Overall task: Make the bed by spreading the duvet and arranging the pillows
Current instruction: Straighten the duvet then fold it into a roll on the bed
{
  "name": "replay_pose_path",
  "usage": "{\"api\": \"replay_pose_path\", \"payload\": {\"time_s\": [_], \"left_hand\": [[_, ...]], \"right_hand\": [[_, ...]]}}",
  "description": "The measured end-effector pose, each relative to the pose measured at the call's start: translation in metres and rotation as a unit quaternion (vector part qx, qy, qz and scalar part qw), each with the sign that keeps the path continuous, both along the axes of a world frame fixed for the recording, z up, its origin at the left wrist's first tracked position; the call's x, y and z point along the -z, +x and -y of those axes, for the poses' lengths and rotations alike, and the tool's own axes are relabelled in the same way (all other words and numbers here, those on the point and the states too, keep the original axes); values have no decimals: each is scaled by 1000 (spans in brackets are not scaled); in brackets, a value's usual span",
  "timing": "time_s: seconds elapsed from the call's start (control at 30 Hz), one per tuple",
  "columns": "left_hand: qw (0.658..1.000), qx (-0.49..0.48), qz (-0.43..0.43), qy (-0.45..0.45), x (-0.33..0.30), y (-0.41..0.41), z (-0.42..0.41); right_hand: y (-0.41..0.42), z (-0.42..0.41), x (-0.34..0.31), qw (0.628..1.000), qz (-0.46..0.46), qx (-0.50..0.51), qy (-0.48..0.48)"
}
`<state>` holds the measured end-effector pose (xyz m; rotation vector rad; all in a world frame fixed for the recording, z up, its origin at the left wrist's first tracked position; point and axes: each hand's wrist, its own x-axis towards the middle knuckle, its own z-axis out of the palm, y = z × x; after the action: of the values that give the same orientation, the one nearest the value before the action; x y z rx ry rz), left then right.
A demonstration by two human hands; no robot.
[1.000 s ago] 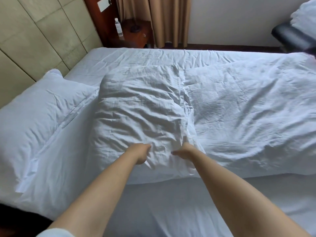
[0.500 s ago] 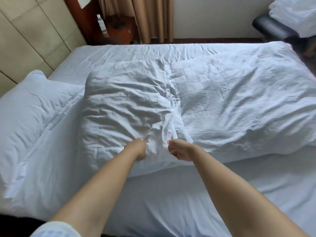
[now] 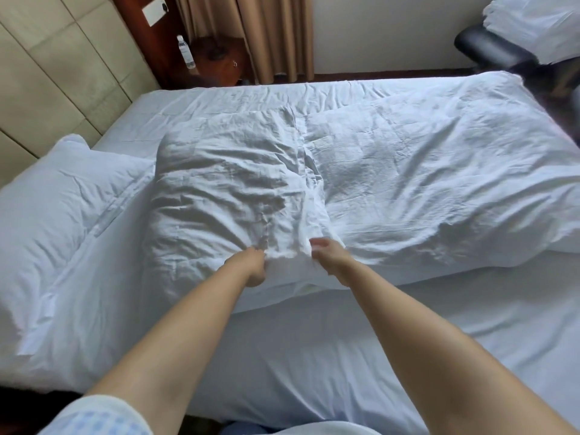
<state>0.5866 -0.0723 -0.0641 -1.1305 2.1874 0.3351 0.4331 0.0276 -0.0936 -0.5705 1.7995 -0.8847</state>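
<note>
A white duvet (image 3: 423, 189) lies crumpled across the bed, its left end folded back into a thick wrinkled flap (image 3: 226, 189). My left hand (image 3: 252, 265) grips the near edge of that flap, fingers curled into the cloth. My right hand (image 3: 328, 255) grips the same edge a little to the right, at the fold line. One white pillow (image 3: 53, 208) lies at the head of the bed on the left, against the padded headboard. The bare sheet (image 3: 314, 356) shows in front of the duvet.
A padded beige headboard (image 3: 47, 73) runs along the left. A wooden nightstand (image 3: 216, 61) with a water bottle (image 3: 185, 56) stands beyond the bed, beside brown curtains (image 3: 276, 36). A black chair (image 3: 496, 51) holding white linen sits at the far right.
Both hands have kept their hold on the duvet's folded edge and drawn it slightly toward me, bunching the cloth between them. The view has shifted a little.
</note>
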Motion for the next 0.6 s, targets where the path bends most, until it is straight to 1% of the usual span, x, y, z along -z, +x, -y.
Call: {"api": "replay_pose_path", "payload": {"time_s": [0.03, 0.07, 0.1, 0.13, 0.17, 0.2, 0.23, 0.33, 0.37, 0.47, 0.6], "left_hand": [[1000, 3, 11, 9, 0, -1, -2], [1000, 6, 15, 14, 1, 0, -3], [1000, 7, 14, 16, 2, 0, -4], [1000, 7, 7, 14, 3, 2, -4], [1000, 9, -3, 9, 2, 3, -4], [1000, 12, -13, 6, 2, 5, -3], [1000, 11, -21, 7, 2, 7, -1], [999, 0, -25, 43, 3, 11, -1], [998, -6, -24, 57, 4, 13, -4], [997, -2, -42, 66, 7, 14, -11], [997, 0, -58, 57, 5, 12, -16]], "right_hand": [[3, -3, 6, 999, -4, -36, 29], [6, -5, 11, 998, -29, -46, 36], [8, -8, 12, 994, -97, -34, 22], [10, -11, 11, 978, -207, -27, 9], [10, -16, 8, 947, -320, -32, 4], [8, -20, 8, 921, -387, -48, 7], [5, -25, 10, 911, -404, -73, 33], [3, -38, 23, 917, -314, -170, 178], [4, -38, 27, 912, -307, -186, 199], [4, -28, 27, 899, -360, -158, 193], [-6, -20, 19, 883, -371, -173, 228]]}}
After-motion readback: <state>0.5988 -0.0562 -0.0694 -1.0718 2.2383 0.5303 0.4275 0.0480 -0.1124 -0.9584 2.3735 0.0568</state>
